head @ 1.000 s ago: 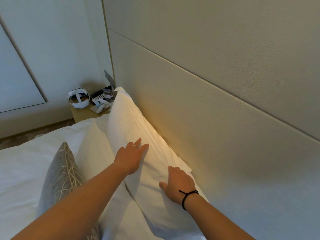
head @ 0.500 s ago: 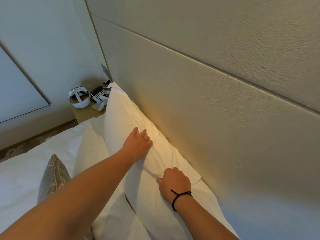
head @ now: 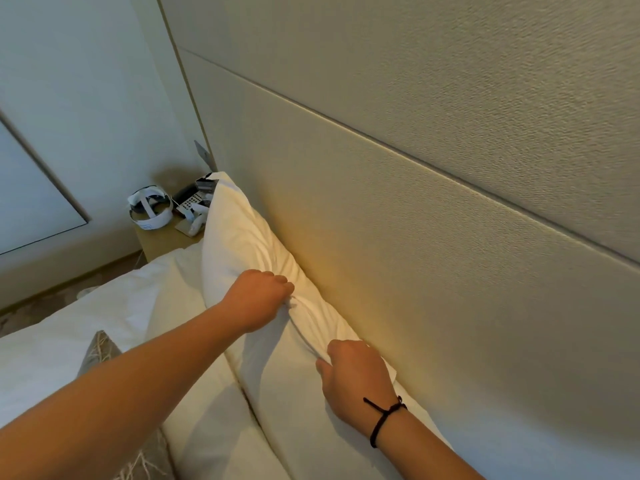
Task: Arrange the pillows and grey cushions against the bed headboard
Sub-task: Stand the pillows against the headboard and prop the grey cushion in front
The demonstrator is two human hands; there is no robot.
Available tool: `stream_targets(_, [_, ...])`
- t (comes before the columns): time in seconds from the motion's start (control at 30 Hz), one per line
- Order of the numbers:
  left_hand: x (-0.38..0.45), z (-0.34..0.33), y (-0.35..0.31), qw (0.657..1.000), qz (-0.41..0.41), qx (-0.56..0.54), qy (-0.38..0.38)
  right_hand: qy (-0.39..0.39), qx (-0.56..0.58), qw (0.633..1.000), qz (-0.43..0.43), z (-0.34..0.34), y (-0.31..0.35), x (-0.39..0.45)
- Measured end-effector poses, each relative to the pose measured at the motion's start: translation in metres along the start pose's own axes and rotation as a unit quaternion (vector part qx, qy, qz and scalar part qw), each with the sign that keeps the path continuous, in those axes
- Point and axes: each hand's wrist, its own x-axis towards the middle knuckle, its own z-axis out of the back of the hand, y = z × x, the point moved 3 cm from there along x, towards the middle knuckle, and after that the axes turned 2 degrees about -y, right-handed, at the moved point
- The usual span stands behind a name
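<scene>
Beige padded headboard (head: 398, 209), with a white pillow (head: 242, 244) stood on edge against it.
The pillow's top edge is pinched by the left hand (head: 258, 299) and right hand (head: 356, 379), both closed on fabric; it should be pulled evenly upward, so the pillow is kept flat to the headboard.

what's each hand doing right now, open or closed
Left hand: closed, gripping the top edge of the white pillow at the headboard.
Right hand: closed, pinching the same pillow's edge nearer the camera.
</scene>
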Motion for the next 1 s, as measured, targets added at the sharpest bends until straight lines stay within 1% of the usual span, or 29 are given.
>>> stream_targets(0.03, [-0.003, 0.001, 0.001, 1.0, 0.001, -0.002, -0.004, -0.002, 0.002, 1.0, -0.001, 0.001, 0.002, -0.002])
stream_targets(0.1, [-0.003, 0.0, 0.0, 0.999, -0.015, 0.018, 0.023, 0.004, 0.008, 1.0, -0.014, -0.003, 0.0, -0.003])
stream_targets(0.17, [0.0, 0.001, -0.002, 0.996, -0.039, 0.01, 0.078, 0.031, 0.039, 0.998, -0.04, -0.009, -0.005, -0.001])
stream_targets(0.2, [0.003, 0.002, -0.006, 0.993, -0.054, -0.011, 0.108, 0.043, 0.084, 0.993, -0.068, -0.012, -0.01, 0.0])
stream_targets(0.23, [0.005, 0.002, -0.013, 0.987, -0.067, -0.037, 0.139, 0.047, 0.147, 0.982, -0.111, -0.014, -0.015, 0.003])
stream_targets(0.3, [0.011, 0.0, -0.029, 0.97, -0.068, -0.1, 0.209, 0.037, 0.278, 0.937, -0.207, -0.015, -0.026, 0.008])
stream_targets(0.33, [0.014, 0.0, -0.037, 0.961, -0.064, -0.123, 0.241, 0.042, 0.317, 0.917, -0.237, -0.016, -0.033, 0.01])
stream_targets(0.37, [0.017, 0.001, -0.045, 0.954, -0.067, -0.13, 0.262, 0.067, 0.333, 0.907, -0.247, -0.017, -0.038, 0.011])
stream_targets(0.4, [0.021, 0.003, -0.05, 0.951, -0.079, -0.121, 0.273, 0.104, 0.329, 0.907, -0.244, -0.018, -0.041, 0.009])
stream_targets(0.47, [0.026, 0.01, -0.055, 0.951, -0.108, -0.083, 0.278, 0.157, 0.298, 0.914, -0.225, -0.018, -0.043, 0.005])
stream_targets(0.5, [0.029, 0.014, -0.053, 0.953, -0.112, -0.069, 0.273, 0.156, 0.277, 0.923, -0.215, -0.015, -0.045, 0.005])
stream_targets(0.53, [0.031, 0.019, -0.048, 0.957, -0.105, -0.065, 0.262, 0.135, 0.25, 0.938, -0.198, -0.008, -0.046, 0.006])
stream_targets(0.6, [0.034, 0.028, -0.032, 0.969, -0.086, -0.062, 0.225, 0.054, 0.185, 0.97, -0.152, 0.012, -0.047, 0.012])
stream_targets(0.67, [0.037, 0.036, -0.013, 0.981, -0.073, -0.052, 0.172, -0.037, 0.153, 0.98, -0.121, 0.033, -0.046, 0.018])
stream_targets(0.7, [0.039, 0.04, -0.003, 0.987, -0.058, -0.057, 0.14, -0.069, 0.137, 0.983, -0.106, 0.04, -0.042, 0.02])
stream_targets(0.77, [0.043, 0.047, 0.017, 0.994, -0.023, -0.07, 0.075, -0.106, 0.095, 0.987, -0.074, 0.047, -0.031, 0.024])
stream_targets(0.83, [0.046, 0.048, 0.031, 0.997, 0.002, -0.072, 0.024, -0.129, 0.059, 0.988, -0.054, 0.048, -0.02, 0.032])
stream_targets(0.9, [0.044, 0.042, 0.039, 0.996, 0.034, -0.088, -0.003, -0.133, 0.029, 0.989, -0.051, 0.049, -0.014, 0.042])
stream_targets(0.93, [0.043, 0.037, 0.04, 0.993, 0.051, -0.103, -0.009, -0.12, 0.009, 0.991, -0.057, 0.049, -0.015, 0.046])
stream_targets(1.0, [0.039, 0.026, 0.04, 0.988, 0.069, -0.139, -0.003, -0.07, -0.042, 0.994, -0.078, 0.045, -0.022, 0.049])
